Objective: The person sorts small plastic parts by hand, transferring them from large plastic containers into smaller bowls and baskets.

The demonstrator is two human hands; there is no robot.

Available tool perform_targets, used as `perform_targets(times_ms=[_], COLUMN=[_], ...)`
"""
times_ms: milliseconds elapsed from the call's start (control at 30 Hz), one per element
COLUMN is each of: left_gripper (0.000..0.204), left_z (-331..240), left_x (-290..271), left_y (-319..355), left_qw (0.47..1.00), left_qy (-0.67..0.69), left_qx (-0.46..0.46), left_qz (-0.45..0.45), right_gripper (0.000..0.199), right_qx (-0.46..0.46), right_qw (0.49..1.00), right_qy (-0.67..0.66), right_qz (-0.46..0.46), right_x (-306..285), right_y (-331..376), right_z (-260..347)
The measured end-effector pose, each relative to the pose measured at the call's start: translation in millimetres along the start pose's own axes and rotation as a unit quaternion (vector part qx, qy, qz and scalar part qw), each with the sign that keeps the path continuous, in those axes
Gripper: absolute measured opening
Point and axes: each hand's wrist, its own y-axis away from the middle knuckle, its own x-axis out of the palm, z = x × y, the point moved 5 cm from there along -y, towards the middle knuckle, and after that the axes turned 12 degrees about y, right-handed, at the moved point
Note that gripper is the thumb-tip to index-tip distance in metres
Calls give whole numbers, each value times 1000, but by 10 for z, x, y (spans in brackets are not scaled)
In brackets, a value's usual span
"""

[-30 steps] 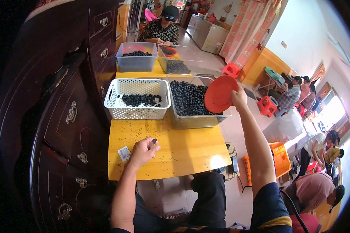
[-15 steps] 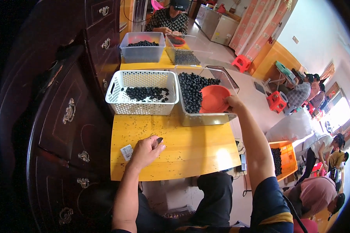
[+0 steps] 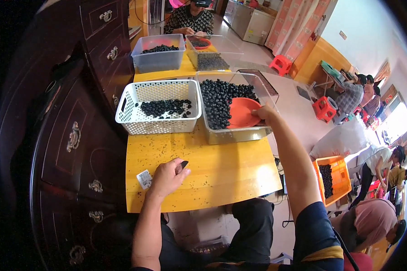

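My right hand (image 3: 266, 115) grips the rim of a red plastic dish (image 3: 243, 112) inside a clear plastic box (image 3: 236, 136). Many small, round, black pieces (image 3: 215, 101) lie in that box, heaped to the left of and behind the dish. My left hand (image 3: 169, 176) is over the near part of the yellow table (image 3: 212, 167), fingers curled, with a small flat dark piece (image 3: 182, 166) between thumb and fingers; its kind is not clear. A white perforated basket (image 3: 158, 127) stands left of the clear box, with a low layer of similar black pieces (image 3: 165, 108) on its bottom.
Dark crumbs and a white label (image 3: 144, 179) lie on the table. Beyond are a translucent bin (image 3: 158, 64) and another clear box (image 3: 212, 61), with a person (image 3: 190, 22) behind them. A dark cabinet (image 3: 63, 149) borders the left. An orange crate (image 3: 343, 180) and other people are at right.
The whole view has shifted slightly. My right hand and the red dish have moved a little farther into the clear box. My left hand keeps its place over the table.
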Motion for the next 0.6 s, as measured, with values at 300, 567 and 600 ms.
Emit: perform_targets(times_ms=[300,567,600], left_gripper=[34,31,31], left_z=[19,-24,-27], left_x=[-27,-56,-49], left_y=[3,14,7], left_qw=[1000,999,999], left_qy=[-23,-36,-35], left_qx=[-6,13,14], left_qz=[-20,-29,-28], right_gripper=[13,16,16], right_qx=[35,8,9], right_qw=[999,999,999], right_qy=[-11,-45,-45], right_qz=[30,-15,-16], right_x=[205,184,218], right_y=[337,51,18], right_z=[238,204,210])
